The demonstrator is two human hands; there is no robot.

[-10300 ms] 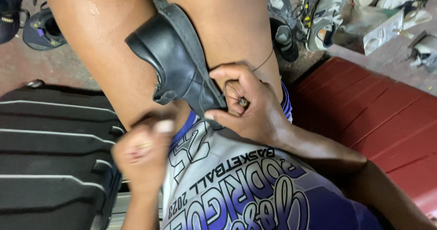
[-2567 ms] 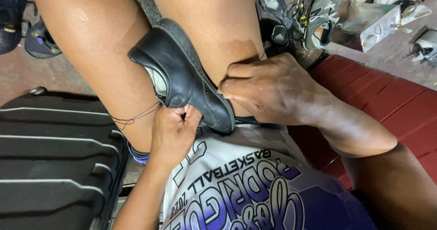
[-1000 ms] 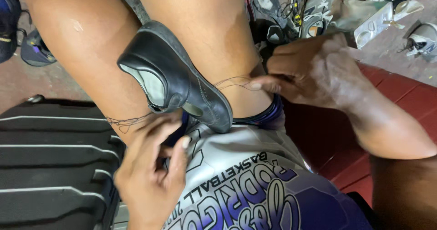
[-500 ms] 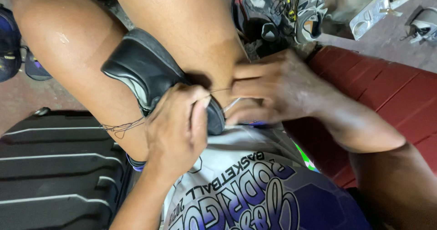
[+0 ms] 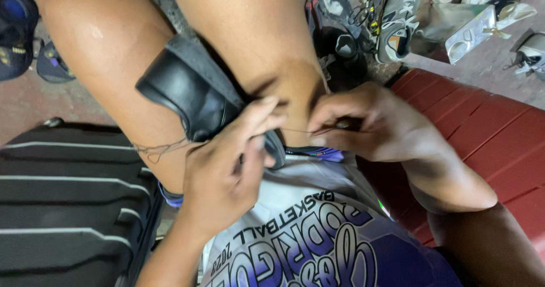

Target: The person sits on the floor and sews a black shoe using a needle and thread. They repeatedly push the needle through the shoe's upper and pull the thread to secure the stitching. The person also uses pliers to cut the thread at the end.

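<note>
While wedged between the knees, black leather shoe [image 5: 193, 97] slants far-left to near-right | left hand [image 5: 224, 170] pinches its near end | right hand [image 5: 377, 125] grips thin thread [image 5: 306, 131] | black suitcase [image 5: 62, 202] left, red bench [image 5: 499, 139] right, shoes [image 5: 397, 20] on far floor.

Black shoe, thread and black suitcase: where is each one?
black shoe [image 5: 181, 88], head view, on its rounded heel.
thread [image 5: 162, 149], head view, on the loose strands against the leg.
black suitcase [image 5: 68, 207], head view, on its ribbed top.
</note>
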